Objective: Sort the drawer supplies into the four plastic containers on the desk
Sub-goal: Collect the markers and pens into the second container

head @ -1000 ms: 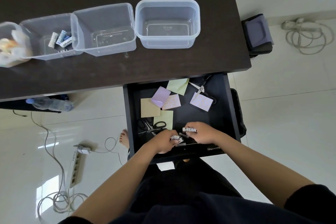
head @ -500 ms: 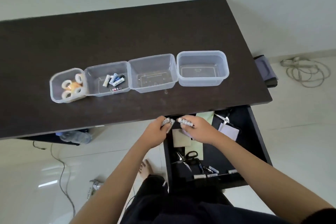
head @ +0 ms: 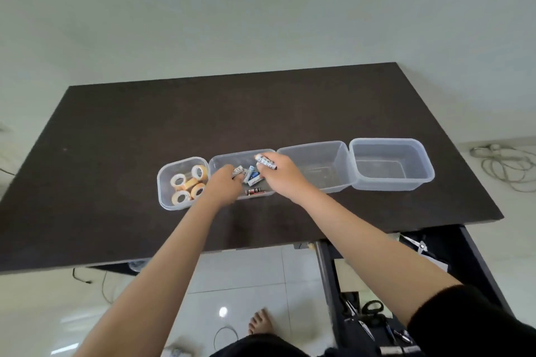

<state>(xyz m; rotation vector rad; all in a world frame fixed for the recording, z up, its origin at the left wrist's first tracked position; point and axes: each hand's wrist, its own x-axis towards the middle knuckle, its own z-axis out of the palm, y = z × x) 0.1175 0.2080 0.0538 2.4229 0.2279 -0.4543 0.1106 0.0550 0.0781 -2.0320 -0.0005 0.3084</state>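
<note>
Fingers (head: 262, 166) of the right hand (head: 280, 175) were pinched on a white battery (head: 266, 162), which lay across the fingertips and stuck out past them toward the left, above the second container (head: 220, 162). Fingers of the left hand (head: 223, 185) were curled around another white battery (head: 237, 170), held at the fingertips just inside the same container.

A dark desk (head: 116, 153) was seen to carry four clear plastic containers in a row, their walls touching or nearly so. The rightmost container (head: 420, 165) and the third container (head: 339, 151) were seen with nothing inside them. The leftmost container (head: 162, 185) was filled with tape rolls (head: 185, 185). In the second container, loose batteries (head: 253, 180) were piled just below both hands, and a dark one (head: 255, 191) lay against the near wall.

An open drawer (head: 475, 269) was seen below the desk's right front edge, well apart from the hands; scissors (head: 369, 310) and small items that could not be told apart were lying in it. A cable (head: 504, 165) was coiled on the floor to the right.
</note>
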